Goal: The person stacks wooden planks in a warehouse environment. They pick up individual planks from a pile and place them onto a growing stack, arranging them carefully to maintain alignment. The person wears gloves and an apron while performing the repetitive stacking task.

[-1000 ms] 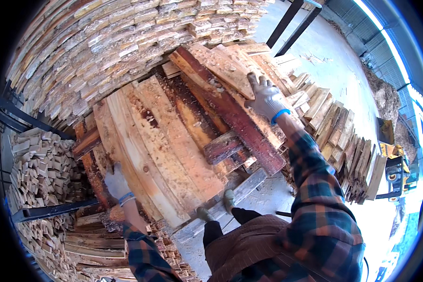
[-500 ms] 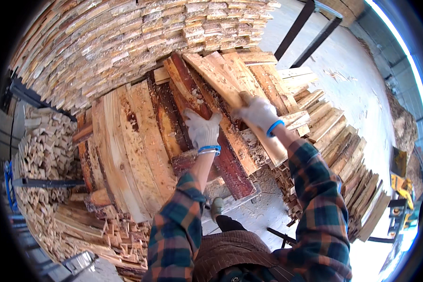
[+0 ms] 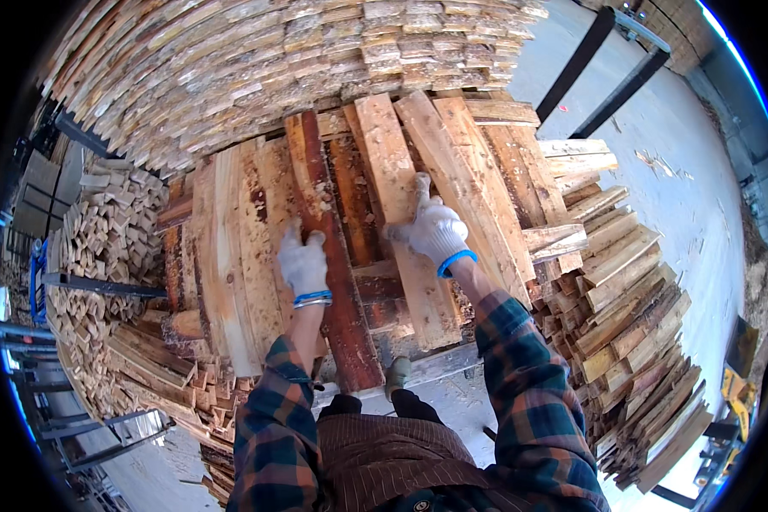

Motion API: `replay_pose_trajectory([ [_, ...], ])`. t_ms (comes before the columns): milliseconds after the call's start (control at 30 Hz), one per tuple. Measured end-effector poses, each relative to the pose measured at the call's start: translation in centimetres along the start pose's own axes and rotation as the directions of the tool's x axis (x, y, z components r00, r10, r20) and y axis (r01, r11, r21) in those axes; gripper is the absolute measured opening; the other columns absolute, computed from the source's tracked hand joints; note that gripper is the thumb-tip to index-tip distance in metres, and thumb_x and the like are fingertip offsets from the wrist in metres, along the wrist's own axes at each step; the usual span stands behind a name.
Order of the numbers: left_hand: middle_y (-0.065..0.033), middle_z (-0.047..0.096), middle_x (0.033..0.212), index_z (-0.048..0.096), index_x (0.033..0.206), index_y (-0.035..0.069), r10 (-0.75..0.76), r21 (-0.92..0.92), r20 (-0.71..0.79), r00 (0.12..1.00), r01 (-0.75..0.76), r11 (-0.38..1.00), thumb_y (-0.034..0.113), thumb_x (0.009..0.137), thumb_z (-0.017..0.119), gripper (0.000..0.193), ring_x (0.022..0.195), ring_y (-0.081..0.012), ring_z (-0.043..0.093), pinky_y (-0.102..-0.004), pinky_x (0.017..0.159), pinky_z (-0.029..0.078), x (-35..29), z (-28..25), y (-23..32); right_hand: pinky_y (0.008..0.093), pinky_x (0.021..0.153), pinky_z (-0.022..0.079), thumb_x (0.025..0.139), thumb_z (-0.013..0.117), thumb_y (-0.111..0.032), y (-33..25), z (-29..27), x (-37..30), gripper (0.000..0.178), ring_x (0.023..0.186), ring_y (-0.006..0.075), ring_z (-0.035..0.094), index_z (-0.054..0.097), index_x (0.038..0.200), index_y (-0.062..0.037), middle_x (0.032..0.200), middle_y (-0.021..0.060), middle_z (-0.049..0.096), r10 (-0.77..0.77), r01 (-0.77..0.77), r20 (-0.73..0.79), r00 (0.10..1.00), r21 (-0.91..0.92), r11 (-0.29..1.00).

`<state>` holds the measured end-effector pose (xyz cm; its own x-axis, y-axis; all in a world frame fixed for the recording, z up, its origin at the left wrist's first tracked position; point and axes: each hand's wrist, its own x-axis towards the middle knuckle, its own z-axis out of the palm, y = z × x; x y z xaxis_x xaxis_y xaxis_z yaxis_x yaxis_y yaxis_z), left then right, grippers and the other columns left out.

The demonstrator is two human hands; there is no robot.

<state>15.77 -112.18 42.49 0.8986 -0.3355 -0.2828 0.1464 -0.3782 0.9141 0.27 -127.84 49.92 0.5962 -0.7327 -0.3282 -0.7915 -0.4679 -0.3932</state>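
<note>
Reaching over the stacked boards [image 3: 235, 256], we take the red board [image 3: 350, 333] as reference. Left hand [image 3: 304, 264]: at the red board's left edge, palm down, thumb and fingers apart. Right hand [image 3: 438, 235]: across the pale board [image 3: 384, 141], which lies right of the red board with a gap between; thumb and forefinger spread, but we cannot tell whether the other fingers clamp the wood. Both boards lie on the top layer, near ends toward us.

Handling, our judgement: keep each board flat, push near its middle with even pressure, and hold fingertips clear of the gap right of the red board, where a pinch seems likeliest. Flecked, rough wood could let a hold slip.

Containers: well left of the red board, a dark bar [image 3: 102, 286] crosses a heap of offcuts [image 3: 111, 230]; whether it belongs to a bin, we cannot tell. Far right of the red board: a yellow machine [image 3: 738, 392], any load unreadable.
</note>
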Motion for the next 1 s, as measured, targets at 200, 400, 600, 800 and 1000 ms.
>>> replay_pose_trajectory([
  [200, -0.0226, 0.061, 0.125, 0.058, 0.129, 0.002, 0.419, 0.278, -0.097, 0.903, -0.38, 0.882, 0.025, 0.084, 0.067, 0.051, 0.115, -0.0397, 0.057, -0.0442, 0.1, 0.045, 1.0, -0.4, -2.9, 0.0393, 0.091, 0.05, 0.077, 0.073, -0.047, 2.1, 0.7, 4.0, 0.082, 0.103, 0.0299, 0.067, 0.049, 0.136, 0.0041, 0.108, 0.0218, 0.069, -0.079, 0.092, -0.05, 0.996, 0.39, 0.916],
  [400, -0.0277, 0.055, 0.131, 0.041, 0.144, 0.005, 0.413, -0.017, -0.037, 0.91, -0.414, 0.91, 0.047, 0.079, 0.073, 0.084, 0.116, -0.0443, 0.057, -0.0441, 0.099, 0.046, -5.0, -5.2, 0.4, 0.0318, 0.088, 0.053, 0.081, 0.075, -0.021, -2.6, 5.4, -0.8, 0.065, 0.098, 0.0199, 0.065, 0.051, 0.132, 0.0097, 0.115, 0.014, 0.066, -0.23, 0.043, 0.008, 0.973, 0.975, 0.217],
  [600, -0.0208, 0.058, 0.13, 0.026, 0.153, 0.005, 0.185, -0.619, 0.447, 0.875, 0.154, 0.77, 0.026, 0.079, 0.08, 0.094, 0.109, -0.0256, 0.062, -0.0366, 0.094, 0.05, -2.4, -18.8, 2.2, 0.0305, 0.08, 0.052, 0.087, 0.07, -0.039, -18.4, 11.6, -3.6, 0.058, 0.088, 0.0156, 0.062, 0.059, 0.12, 0.0071, 0.106, 0.0105, 0.067, -0.354, 0.08, -0.003, 0.935, 0.976, 0.204],
  [800, -0.0122, 0.057, 0.133, 0.033, 0.152, 0.008, 0.3, -0.563, 0.341, 0.891, -0.062, 0.824, 0.002, 0.078, 0.069, 0.082, 0.103, -0.0187, 0.062, -0.031, 0.089, 0.052, 9.3, -33.1, -1.9, 0.0379, 0.08, 0.054, 0.088, 0.061, -0.054, -30.2, 15.8, -1.9, 0.063, 0.1, 0.0262, 0.066, 0.06, 0.12, 0.0002, 0.113, 0.0237, 0.064, -0.537, 0.537, -0.027, 0.843, 0.083, 0.839],
  [1000, -0.0114, 0.069, 0.112, 0.052, 0.138, 0.006, -0.082, -0.43, 0.347, 0.934, 0.236, 0.872, 0.005, 0.081, 0.069, 0.059, 0.092, -0.0251, 0.067, -0.0327, 0.086, 0.053, 19.6, -37.9, -11.9, 0.0524, 0.1, 0.044, 0.088, 0.061, -0.037, -27.3, 22.0, -2.3, 0.058, 0.116, 0.0443, 0.053, 0.045, 0.139, -0.0129, 0.132, 0.0194, 0.051, -0.463, 0.398, -0.175, 0.869, -0.31, 0.863],
])
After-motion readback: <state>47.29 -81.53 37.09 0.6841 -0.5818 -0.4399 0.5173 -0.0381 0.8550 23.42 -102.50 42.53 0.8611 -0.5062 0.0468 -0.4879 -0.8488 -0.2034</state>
